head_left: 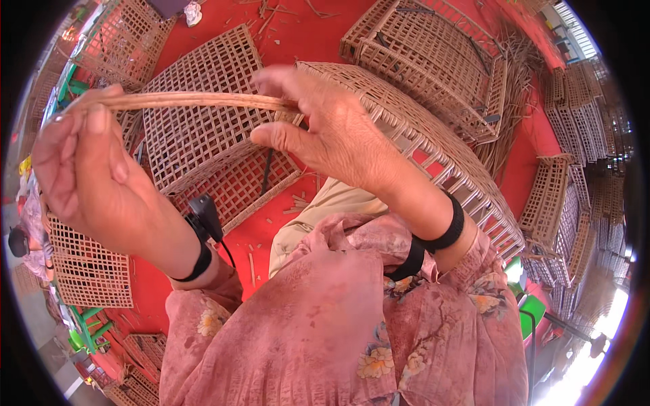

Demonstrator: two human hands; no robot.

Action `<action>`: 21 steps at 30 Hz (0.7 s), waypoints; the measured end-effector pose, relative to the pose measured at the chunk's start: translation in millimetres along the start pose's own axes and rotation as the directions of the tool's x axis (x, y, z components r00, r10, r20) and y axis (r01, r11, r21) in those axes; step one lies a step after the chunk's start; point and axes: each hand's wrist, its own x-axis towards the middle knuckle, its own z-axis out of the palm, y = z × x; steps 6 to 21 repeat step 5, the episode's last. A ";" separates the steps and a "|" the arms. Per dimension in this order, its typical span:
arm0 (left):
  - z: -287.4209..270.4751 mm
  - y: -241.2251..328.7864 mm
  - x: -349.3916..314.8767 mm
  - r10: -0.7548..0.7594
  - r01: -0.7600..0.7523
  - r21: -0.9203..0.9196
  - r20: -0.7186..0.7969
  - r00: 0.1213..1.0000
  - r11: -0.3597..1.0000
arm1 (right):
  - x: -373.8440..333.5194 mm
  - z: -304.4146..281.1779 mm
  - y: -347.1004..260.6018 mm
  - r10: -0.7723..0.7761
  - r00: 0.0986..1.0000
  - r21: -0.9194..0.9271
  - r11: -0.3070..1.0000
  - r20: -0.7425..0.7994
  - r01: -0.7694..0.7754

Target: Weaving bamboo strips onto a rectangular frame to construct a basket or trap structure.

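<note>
My left hand [101,169] is raised on the left, thumb and fingers closed on one end of a slim light-brown cane strip [196,101]. Lengthwise lines run along the strip, so it may be several thin pieces laid together. It stretches almost level across to my right hand [338,125], where its other end lies against the inside of the hand. There the thumb and forefinger stand apart, and the remaining fingers are mostly hidden. Beneath the strip is an open-lattice woven panel [196,101]. A large curved woven piece [433,142] lies beside my right forearm.
Woven frames [430,57] lie at the far right, near loose cane strands [514,81]. Lattice pieces [575,108] are stacked along the right. Another panel [88,264] stands at the left. Short offcuts [298,201] litter the red floor [152,284]. A small black device [203,213] is strapped at my left wrist.
</note>
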 end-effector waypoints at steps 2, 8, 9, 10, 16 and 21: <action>9.0 -9.3 -13.2 0.009 0.035 0.251 -0.175 0.984 0.967 | -12.6 -13.4 -9.7 0.230 0.891 0.318 0.875 0.391 -0.365; 6.9 -27.2 -27.9 -0.284 0.303 0.332 -0.107 0.953 0.893 | -36.3 -30.7 -18.1 0.362 0.830 0.313 0.802 0.424 -0.509; 6.9 -27.2 -27.9 -0.284 0.303 0.332 -0.107 0.953 0.893 | -36.3 -30.7 -18.1 0.362 0.830 0.313 0.802 0.424 -0.509; 6.9 -27.2 -27.9 -0.284 0.303 0.332 -0.107 0.953 0.893 | -36.3 -30.7 -18.1 0.362 0.830 0.313 0.802 0.424 -0.509; 6.9 -27.2 -27.9 -0.284 0.303 0.332 -0.107 0.953 0.893 | -36.3 -30.7 -18.1 0.362 0.830 0.313 0.802 0.424 -0.509; 6.9 -27.2 -27.9 -0.284 0.303 0.332 -0.107 0.953 0.893 | -36.3 -30.7 -18.1 0.362 0.830 0.313 0.802 0.424 -0.509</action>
